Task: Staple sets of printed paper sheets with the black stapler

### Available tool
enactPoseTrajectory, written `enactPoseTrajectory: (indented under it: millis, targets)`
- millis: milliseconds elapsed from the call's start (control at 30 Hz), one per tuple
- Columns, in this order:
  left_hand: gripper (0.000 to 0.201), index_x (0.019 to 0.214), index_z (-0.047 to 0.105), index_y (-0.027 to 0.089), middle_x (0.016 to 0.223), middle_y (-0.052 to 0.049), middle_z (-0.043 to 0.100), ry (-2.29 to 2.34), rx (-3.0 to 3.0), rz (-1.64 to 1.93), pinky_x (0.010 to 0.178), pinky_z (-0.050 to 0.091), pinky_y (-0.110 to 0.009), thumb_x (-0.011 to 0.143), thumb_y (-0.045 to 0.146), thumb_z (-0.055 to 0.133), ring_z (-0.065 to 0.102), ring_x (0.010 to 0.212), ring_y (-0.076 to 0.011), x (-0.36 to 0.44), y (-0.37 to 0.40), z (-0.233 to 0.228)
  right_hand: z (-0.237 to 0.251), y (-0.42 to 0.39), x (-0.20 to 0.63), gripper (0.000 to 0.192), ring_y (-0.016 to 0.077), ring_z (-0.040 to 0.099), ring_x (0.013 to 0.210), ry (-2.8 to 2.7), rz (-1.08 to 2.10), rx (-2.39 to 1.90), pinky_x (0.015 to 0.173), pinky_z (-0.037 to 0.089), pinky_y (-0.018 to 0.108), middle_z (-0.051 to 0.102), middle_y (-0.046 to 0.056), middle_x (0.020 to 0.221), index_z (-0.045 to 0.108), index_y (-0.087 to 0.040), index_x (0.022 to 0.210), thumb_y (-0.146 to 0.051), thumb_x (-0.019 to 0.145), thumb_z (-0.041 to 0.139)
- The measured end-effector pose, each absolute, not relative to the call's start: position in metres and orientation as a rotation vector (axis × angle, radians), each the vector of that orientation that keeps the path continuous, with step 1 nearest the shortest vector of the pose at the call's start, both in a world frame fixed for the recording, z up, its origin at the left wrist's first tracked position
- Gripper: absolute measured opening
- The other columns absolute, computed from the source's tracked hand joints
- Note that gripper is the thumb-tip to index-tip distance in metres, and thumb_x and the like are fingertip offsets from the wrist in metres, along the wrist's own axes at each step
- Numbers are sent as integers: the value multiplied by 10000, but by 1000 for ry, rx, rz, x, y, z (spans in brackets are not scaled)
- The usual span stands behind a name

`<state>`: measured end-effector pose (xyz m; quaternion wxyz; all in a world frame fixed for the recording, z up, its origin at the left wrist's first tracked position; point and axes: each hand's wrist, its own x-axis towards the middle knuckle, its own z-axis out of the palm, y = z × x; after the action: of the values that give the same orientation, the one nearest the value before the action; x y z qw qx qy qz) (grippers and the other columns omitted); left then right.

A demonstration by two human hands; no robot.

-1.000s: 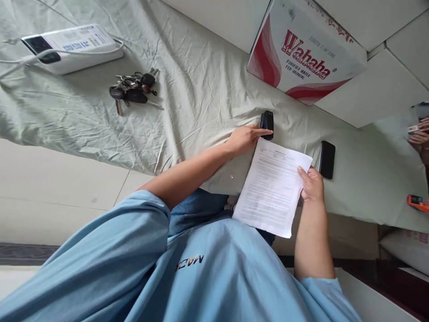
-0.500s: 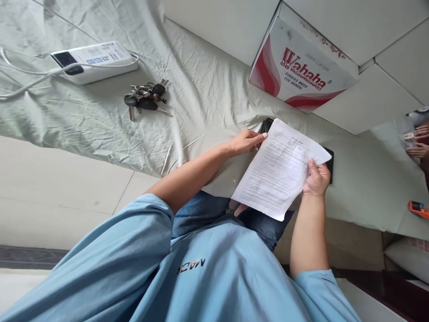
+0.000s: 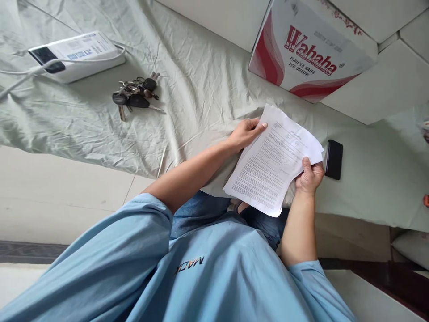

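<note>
A small stack of printed paper sheets [image 3: 264, 165] is held in front of my lap, tilted, with the loose edges slightly fanned. My left hand [image 3: 247, 134] grips the upper left edge, its thumb on top of the print and the fingers mostly hidden underneath. On the right side, my right hand [image 3: 310, 175] pinches the edge with its thumb on top. Close beyond that hand, a black phone [image 3: 334, 159] lies on the pale green cloth [image 3: 201, 89].
A bunch of keys [image 3: 136, 95] and a white power bank [image 3: 78, 56] with a cable lie on the cloth to the left. A Wahaha water carton [image 3: 308, 53] stands at the back among white boxes [image 3: 402, 80]. An orange object [image 3: 426, 201] is cut off at the right edge.
The sheets and my right hand have moved slightly left, uncovering the phone. More sheet edges show now. A dark object beside my left hand is now hidden. The view has shifted a little.
</note>
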<state>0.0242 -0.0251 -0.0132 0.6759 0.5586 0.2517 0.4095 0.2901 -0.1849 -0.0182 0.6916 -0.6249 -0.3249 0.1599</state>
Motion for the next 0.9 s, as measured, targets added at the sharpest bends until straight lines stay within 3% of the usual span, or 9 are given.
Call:
enactPoseTrajectory:
  millis: [167,367,567,733,900]
  targets:
    - [710,1124,834,217,955,-94,881,570,1099,859,876,734,-442,997,907,726,890,988,-313,17,-24,-12,-15,-183,289,514,314,838,1271,-680,347,-1356,1316,592,604,899,55,1176,886,-234,1025,-635,730,1013]
    - [612,1209,839,194,1020,-114,896,604,1017,817,962,759,-494,1019,772,781,898,1078,-339,12,-18,-13,-20,-183,293,519,336,825,1310,-624,330,-1354,1318,592,622,895,77,1150,909,-207,1051,-619,746,995]
    - [702,1251,833,221,988,-109,866,562,1171,791,951,745,-548,1027,874,703,880,1114,-388,11,-28,-14,-20,-185,294,520,317,829,1261,-668,340,-1381,1288,612,593,893,75,1123,909,-204,1043,-637,761,976]
    - [779,1142,824,216,1012,-99,827,549,1366,836,1022,700,-530,1011,960,635,836,1155,-366,12,-33,-13,-18,-186,293,514,315,832,1242,-679,326,-1386,1288,610,585,892,82,1103,910,-193,1044,-624,772,972]
    - [853,1154,804,206,1080,-108,814,571,1550,875,1064,662,-535,1023,1003,531,806,1126,-350,15,-29,-15,-17,-184,291,524,339,821,1306,-670,328,-1404,1292,610,612,893,95,1155,909,-195,1072,-626,779,959]
